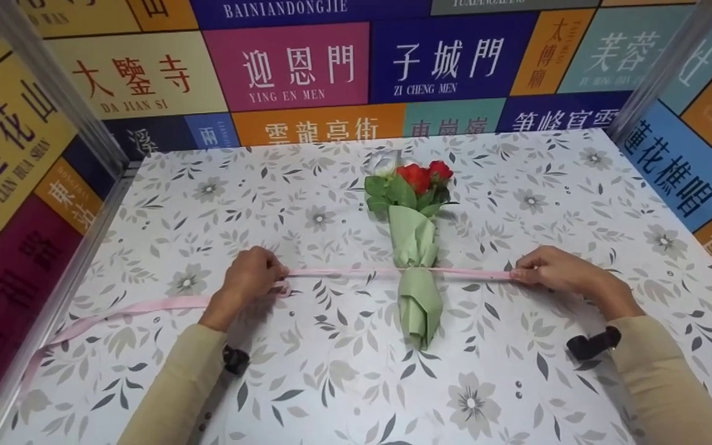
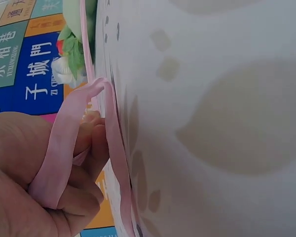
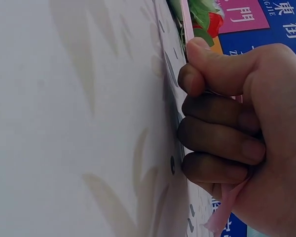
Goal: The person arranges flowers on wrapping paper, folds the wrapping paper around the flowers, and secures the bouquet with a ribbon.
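Note:
A small bouquet lies on the table, with red roses (image 1: 415,178), a white flower (image 1: 384,162) and green leaves at its far end. Its stems are wrapped in pale green paper (image 1: 419,303), narrowed at the middle. Across that narrow part runs a pink ribbon (image 1: 343,272), stretched between both hands. My left hand (image 1: 251,272) pinches it to the left of the bouquet; a loop of ribbon hangs over the fingers in the left wrist view. To the right, my right hand (image 1: 550,270) grips the other length, its short end (image 3: 222,212) poking out below the curled fingers.
The ribbon's long tail (image 1: 133,306) trails left over the table's edge. A white floral cloth (image 1: 331,383) covers the table. Panels with printed place names (image 1: 300,68) stand behind and at both sides, with clear upright posts at the corners. Dark straps (image 1: 594,345) sit at both wrists.

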The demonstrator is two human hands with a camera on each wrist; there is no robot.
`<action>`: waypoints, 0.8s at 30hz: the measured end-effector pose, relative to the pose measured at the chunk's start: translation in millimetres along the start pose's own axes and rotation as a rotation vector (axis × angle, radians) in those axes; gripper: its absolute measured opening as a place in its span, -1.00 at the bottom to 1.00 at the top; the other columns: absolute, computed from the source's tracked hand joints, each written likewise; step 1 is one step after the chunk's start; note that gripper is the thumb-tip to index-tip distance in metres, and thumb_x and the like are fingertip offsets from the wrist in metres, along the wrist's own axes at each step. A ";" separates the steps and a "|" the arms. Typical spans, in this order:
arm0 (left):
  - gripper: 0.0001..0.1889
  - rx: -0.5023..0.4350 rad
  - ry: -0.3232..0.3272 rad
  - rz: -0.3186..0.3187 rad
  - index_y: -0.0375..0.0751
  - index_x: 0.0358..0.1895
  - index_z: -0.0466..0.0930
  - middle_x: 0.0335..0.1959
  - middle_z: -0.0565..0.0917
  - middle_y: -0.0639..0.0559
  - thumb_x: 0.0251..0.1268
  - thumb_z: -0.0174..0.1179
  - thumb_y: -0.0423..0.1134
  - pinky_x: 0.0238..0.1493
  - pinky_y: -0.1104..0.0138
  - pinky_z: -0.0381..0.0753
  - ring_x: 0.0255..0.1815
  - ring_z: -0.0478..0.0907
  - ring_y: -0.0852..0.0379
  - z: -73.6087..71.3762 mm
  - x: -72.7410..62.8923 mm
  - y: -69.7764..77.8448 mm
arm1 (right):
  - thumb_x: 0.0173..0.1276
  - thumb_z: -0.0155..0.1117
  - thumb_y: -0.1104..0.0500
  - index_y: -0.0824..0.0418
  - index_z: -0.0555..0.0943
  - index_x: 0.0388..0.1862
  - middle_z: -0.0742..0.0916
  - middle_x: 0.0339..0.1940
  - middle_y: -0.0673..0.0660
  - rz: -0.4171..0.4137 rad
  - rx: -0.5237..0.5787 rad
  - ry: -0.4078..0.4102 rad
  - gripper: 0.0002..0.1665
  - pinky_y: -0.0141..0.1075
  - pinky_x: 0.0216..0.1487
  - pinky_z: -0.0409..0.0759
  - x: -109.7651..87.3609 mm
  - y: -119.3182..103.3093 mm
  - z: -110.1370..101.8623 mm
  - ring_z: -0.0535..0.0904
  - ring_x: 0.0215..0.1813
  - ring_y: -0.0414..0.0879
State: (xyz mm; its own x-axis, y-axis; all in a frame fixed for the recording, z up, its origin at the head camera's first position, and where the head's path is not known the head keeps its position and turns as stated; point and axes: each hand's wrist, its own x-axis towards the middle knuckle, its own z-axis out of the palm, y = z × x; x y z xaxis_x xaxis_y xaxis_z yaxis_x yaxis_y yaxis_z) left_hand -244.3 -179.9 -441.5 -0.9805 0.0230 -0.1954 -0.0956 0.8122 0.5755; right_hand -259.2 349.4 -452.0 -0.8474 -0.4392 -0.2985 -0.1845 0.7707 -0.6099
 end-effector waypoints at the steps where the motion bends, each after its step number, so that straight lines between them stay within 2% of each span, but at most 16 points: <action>1: -0.83 0.005 -0.004 -0.004 -0.24 -0.27 0.76 -0.35 0.75 -0.08 0.38 0.27 -0.21 -0.38 0.36 0.42 -0.40 0.57 0.12 -0.1 0.4 -0.1 | 0.49 0.16 0.06 0.19 0.54 -0.60 0.40 -0.70 -0.11 0.002 -0.005 0.002 -0.58 -0.39 -0.53 0.29 -0.2 -0.1 0.5 0.30 -0.61 -0.29; 8: -0.82 -0.120 -0.042 -0.039 -0.28 -0.30 0.71 -0.42 0.73 -0.06 0.37 0.29 -0.22 -0.48 0.43 0.50 -0.50 0.67 0.19 -2.4 0.5 -5.2 | 0.49 0.18 0.04 0.19 0.50 -0.63 0.36 -0.72 -0.13 -0.001 -0.045 0.043 -0.54 -0.40 -0.52 0.26 0.9 -3.6 3.8 0.26 -0.61 -0.30; 14: -0.80 -0.060 -0.047 0.038 -0.26 -0.34 0.74 -0.46 0.73 -0.04 0.32 0.34 -0.17 -0.48 0.41 0.48 -0.50 0.59 0.18 -5.8 -6.8 -6.8 | 0.49 0.18 0.08 0.18 0.55 -0.62 0.42 -0.70 -0.12 0.020 -0.040 0.095 -0.57 -0.40 -0.47 0.28 -6.4 -8.8 8.3 0.30 -0.57 -0.27; 18: -0.74 -0.011 -0.045 0.079 -0.26 -0.34 0.74 -0.48 0.71 -0.03 0.36 0.30 -0.11 -0.47 0.38 0.45 -0.51 0.55 0.17 -12.1 -12.7 -3.9 | 0.51 0.18 0.03 0.14 0.58 -0.56 0.47 -0.65 -0.08 0.015 -0.108 0.122 -0.60 -0.38 -0.45 0.28 -12.7 -19.1 9.6 0.33 -0.54 -0.23; 21: -0.70 -0.010 -0.049 0.075 -0.26 -0.30 0.73 -0.47 0.71 -0.07 0.40 0.25 -0.06 -0.47 0.36 0.47 -0.52 0.56 0.14 -17.2 -16.4 2.0 | 0.48 0.21 -0.09 0.09 0.59 -0.52 0.50 -0.61 -0.06 0.031 -0.180 0.148 -0.59 -0.35 -0.45 0.28 -15.8 -28.6 8.0 0.34 -0.51 -0.19; 24: -0.69 -0.026 -0.063 0.059 -0.27 -0.21 0.71 -0.36 0.72 -0.13 0.41 0.24 -0.04 -0.41 0.34 0.50 -0.45 0.62 0.08 -20.8 -18.7 10.1 | 0.43 0.24 -0.19 0.03 0.65 -0.43 0.58 -0.52 -0.05 0.062 -0.226 0.180 -0.62 -0.31 -0.37 0.32 -18.5 -36.8 5.8 0.41 -0.43 -0.15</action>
State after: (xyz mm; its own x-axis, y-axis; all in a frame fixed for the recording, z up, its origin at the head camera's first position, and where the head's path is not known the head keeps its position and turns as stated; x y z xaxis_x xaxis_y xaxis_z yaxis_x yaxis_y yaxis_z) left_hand -230.5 -184.2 -415.5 -0.9719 0.1072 -0.2095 -0.0436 0.7928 0.6079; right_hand -233.9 326.5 -428.3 -0.9314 -0.3149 -0.1827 -0.2191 0.8856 -0.4095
